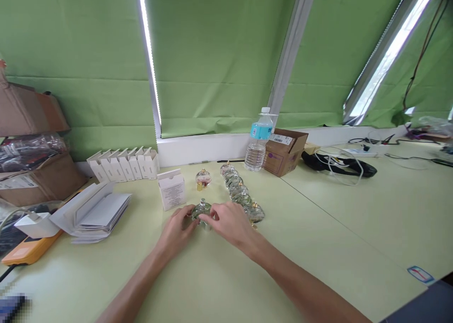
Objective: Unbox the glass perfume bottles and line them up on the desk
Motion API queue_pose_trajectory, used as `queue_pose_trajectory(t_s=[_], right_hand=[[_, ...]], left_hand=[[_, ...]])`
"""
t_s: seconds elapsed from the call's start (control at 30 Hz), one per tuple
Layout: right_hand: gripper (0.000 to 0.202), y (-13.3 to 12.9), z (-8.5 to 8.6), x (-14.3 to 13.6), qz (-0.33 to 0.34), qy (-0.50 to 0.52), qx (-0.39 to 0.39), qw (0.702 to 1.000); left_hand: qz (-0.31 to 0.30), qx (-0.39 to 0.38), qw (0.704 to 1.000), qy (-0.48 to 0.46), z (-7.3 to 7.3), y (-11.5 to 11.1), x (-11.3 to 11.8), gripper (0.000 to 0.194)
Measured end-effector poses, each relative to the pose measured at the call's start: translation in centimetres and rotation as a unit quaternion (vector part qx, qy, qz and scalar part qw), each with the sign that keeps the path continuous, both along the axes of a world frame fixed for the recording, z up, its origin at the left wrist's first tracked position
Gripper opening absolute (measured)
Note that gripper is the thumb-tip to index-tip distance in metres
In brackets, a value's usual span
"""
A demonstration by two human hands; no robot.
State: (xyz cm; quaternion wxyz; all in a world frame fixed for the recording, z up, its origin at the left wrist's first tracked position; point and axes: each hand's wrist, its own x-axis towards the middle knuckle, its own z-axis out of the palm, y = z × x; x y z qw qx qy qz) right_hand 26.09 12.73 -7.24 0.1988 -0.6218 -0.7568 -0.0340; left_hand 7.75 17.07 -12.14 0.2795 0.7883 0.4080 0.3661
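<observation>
A rounded glass bottle (201, 211) is held upright between two hands at the middle of the bench (212, 285). Its left side is grasped by the fingers of the left hand (179, 226), while its right and near sides are pinched by the fingers of the right hand (230, 219). The silver neck (203, 202) is left uncapped. How firmly the glass is gripped cannot be told.

On the far side, a pinkish bottle (203, 177) is seen with a small gold piece (199, 186) just beside it. A white carton (172, 191) is stood upright to the left, its top flap raised. To the right, a row of glass bottles (240, 193) is set close together, its near end partly hidden by the right hand.

The smooth, curved glass could be let slip if unevenly pinched. The near end of the row could be knocked by a sideways sweep of the right wrist, and one bottle chipped against another. The carton could be tipped by a brush from the left knuckles, and the exposed neck could be pressed by a stray fingertip.
</observation>
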Motion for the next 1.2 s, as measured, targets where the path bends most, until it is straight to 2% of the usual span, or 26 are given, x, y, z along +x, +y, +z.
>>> queue_pose_trajectory(t_s=[0.1, 0.2, 0.3, 0.4, 0.5, 0.63, 0.7, 0.8, 0.93, 1.2], right_hand=[[0.042, -0.3, -1.1, -1.2, -0.037, -0.069, -0.027, 0.997], [0.022, -0.7, -1.7, -1.9, -0.029, -0.080, -0.026, 0.996], [0.010, -1.1, -1.4, -2.1, -0.008, -0.007, -0.019, 1.000], [0.007, -1.4, -0.3, -2.0, 0.040, 0.112, 0.041, 0.992], [0.022, -1.2, 0.5, -1.5, 0.095, 0.193, 0.126, 0.968], [0.033, -0.3, 0.5, -0.7, 0.104, 0.259, 0.178, 0.944], [0.031, 0.0, 0.2, -0.4, 0.101, 0.269, 0.169, 0.943], [0.023, 0.2, -0.1, -0.3, 0.104, 0.238, 0.134, 0.956], [0.024, 0.2, -0.3, -0.2, 0.118, 0.207, 0.099, 0.966], [0.013, 0.6, -0.2, 0.0, 0.140, 0.214, 0.121, 0.959]], left_hand=[[0.000, -0.001, 1.000, 0.002, -0.1, 0.1, 0.0, 0.031], [-0.004, -0.005, 1.000, 0.006, 0.0, 0.0, 0.0, 0.030], [-0.009, -0.006, 1.000, 0.009, 0.1, -0.1, 0.0, 0.029], [-0.013, -0.007, 1.000, 0.013, 0.2, -0.1, -0.1, 0.030], [-0.012, -0.007, 1.000, 0.019, 0.1, -0.1, -0.1, 0.031], [-0.008, -0.005, 1.000, 0.024, -0.1, -0.1, -0.1, 0.030], [-0.012, -0.003, 1.000, 0.025, -0.1, -0.2, 0.0, 0.029], [-0.017, -0.001, 1.000, 0.026, -0.1, -0.4, 0.0, 0.030], [-0.025, 0.001, 0.999, 0.025, 0.0, -0.4, 0.0, 0.030], [-0.027, -0.001, 0.999, 0.026, -0.1, -0.3, -0.1, 0.029]])
